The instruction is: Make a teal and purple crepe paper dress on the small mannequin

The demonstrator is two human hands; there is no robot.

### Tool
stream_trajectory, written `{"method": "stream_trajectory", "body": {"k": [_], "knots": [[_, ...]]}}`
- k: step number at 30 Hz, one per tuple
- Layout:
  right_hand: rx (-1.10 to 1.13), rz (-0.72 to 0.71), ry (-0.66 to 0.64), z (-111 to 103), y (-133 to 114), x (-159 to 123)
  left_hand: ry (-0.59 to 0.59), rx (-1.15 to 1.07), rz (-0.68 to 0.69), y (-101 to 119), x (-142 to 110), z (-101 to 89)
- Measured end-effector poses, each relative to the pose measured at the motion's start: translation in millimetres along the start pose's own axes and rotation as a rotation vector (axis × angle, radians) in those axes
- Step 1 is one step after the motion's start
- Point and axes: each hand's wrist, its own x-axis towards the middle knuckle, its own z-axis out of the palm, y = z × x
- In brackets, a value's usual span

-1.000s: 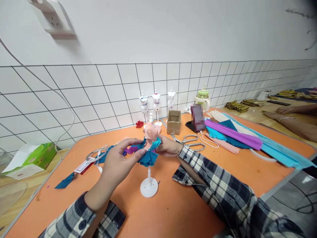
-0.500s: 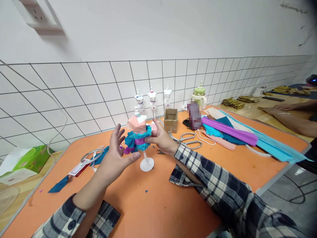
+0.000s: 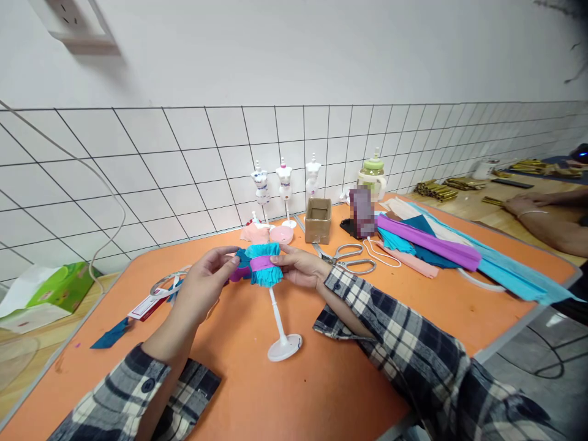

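Note:
A small white dress form (image 3: pixel 277 312) on a round base leans back between my hands, dressed in crepe paper. A peach top (image 3: pixel 255 233) covers its bust; below it sits a ruffled turquoise skirt (image 3: pixel 267 277) crossed by a purple band (image 3: pixel 261 263). My right hand (image 3: pixel 301 267) grips the form at its right side, thumb on the band. On the other side, my left hand (image 3: pixel 209 278) is closed at the dark teal crepe paper (image 3: pixel 242 257), thumb and fingers pinching its edge. Purple paper hangs near those fingertips. Fingers behind the skirt are hidden.
Three white dress forms (image 3: pixel 285 179) stand by the wall near a cardboard box (image 3: pixel 318 220) and a pink dish (image 3: pixel 281 234). Scissors (image 3: pixel 351 258), a phone and crepe strips (image 3: pixel 427 242) lie right. Left are tape (image 3: pixel 160 288) and paper scraps. A co-worker's arm shows far right.
The dress form has tipped back, its base swinging toward me and rightward. My left hand has gone from spread open to pinching at the teal paper. My right hand keeps its hold.

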Motion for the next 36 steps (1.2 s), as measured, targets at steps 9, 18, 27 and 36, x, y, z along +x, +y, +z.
{"method": "stream_trajectory", "body": {"k": [9, 18, 27, 36], "knots": [[0.049, 0.132, -0.021, -4.9, 3.2, 5.0, 0.095, 0.279, 0.326, -7.1, 1.2, -1.2], [0.081, 0.116, -0.064, 0.0, 0.7, 1.3, 0.397, 0.579, 0.826, -4.8, -17.1, 9.2], [0.06, 0.116, -0.085, -1.7, 1.5, -1.1, 0.204, 0.685, 0.766, -2.3, -12.0, 6.9], [0.062, 0.088, -0.114, 0.8, -1.3, -3.5, 0.097, 0.676, 1.019, -16.5, -18.4, 7.9]]}}
